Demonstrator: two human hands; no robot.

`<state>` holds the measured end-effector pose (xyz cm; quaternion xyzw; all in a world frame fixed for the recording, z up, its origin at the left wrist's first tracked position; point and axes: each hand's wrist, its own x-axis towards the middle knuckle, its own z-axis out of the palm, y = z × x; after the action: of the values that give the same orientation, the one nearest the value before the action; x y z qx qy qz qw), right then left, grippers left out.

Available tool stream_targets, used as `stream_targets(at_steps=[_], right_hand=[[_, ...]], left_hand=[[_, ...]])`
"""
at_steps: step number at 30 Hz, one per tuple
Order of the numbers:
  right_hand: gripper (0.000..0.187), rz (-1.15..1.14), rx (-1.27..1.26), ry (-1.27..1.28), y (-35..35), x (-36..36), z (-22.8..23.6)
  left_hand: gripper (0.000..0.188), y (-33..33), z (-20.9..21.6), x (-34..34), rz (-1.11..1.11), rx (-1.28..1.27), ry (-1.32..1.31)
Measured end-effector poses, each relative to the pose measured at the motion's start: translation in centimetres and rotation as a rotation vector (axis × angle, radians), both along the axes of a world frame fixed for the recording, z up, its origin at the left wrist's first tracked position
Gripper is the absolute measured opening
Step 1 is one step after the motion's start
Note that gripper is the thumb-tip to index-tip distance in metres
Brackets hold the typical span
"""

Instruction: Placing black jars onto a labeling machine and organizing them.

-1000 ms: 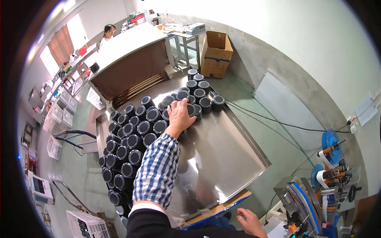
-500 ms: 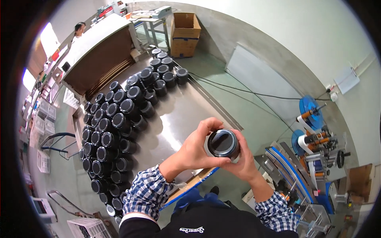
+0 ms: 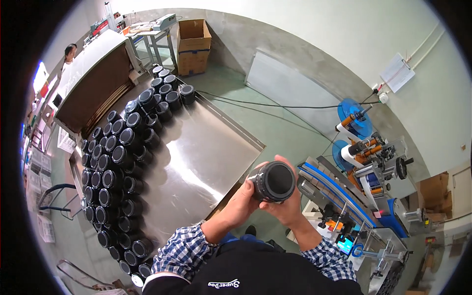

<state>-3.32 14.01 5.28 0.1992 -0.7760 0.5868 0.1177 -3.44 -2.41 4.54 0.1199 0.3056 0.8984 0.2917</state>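
In front of my body I hold one round black jar point(image 3: 276, 181) with both hands, its flat dark top facing up toward me and slightly tilted. My left hand point(image 3: 240, 200) grips the jar's left side, the thumb along its wall. My right hand point(image 3: 289, 206) wraps the right and near side, with fingertips showing behind the far rim; some fingers are hidden by the jar. Left of my hands, many similar black jars point(image 3: 119, 153) stand crowded on a shiny metal table point(image 3: 196, 157), some appearing stacked on others.
On the right stands a machine with a blue-edged conveyor point(image 3: 339, 194) and blue reels point(image 3: 355, 118). A cardboard box point(image 3: 193, 49) stands at the back, by a grey panel point(image 3: 290, 78) and floor cables point(image 3: 275, 105). A tunnel-like housing point(image 3: 93, 83) sits at the table's far end.
My view has turned to the right, so the table and jars sit further left. The jar is now turned in my hands and held toward the conveyor machine, past the table's edge.
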Motion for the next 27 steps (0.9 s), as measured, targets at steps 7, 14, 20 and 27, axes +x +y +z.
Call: stream_targets(at_steps=[7, 14, 20, 27], right_hand=[[0.104, -0.065, -0.021, -0.135, 2.7, 2.8, 2.5], [0.096, 0.044, -0.070, -0.312, 4.2, 3.8, 4.9], [0.092, 0.166, -0.099, -0.411, 4.8, 4.3, 5.9], [0.089, 0.188, -0.039, -0.326, 5.8, 4.7, 5.6]], left_hand=[[0.087, 0.6, 1.8, 0.7, 0.282, -0.163, 0.306], [0.118, 0.9, 0.7, 0.4, 0.422, -0.276, 0.705], [0.114, 0.8, 0.2, 0.2, 0.502, -0.330, 1.049], [0.106, 1.5, -0.6, 0.0, 0.581, -0.409, 1.241]])
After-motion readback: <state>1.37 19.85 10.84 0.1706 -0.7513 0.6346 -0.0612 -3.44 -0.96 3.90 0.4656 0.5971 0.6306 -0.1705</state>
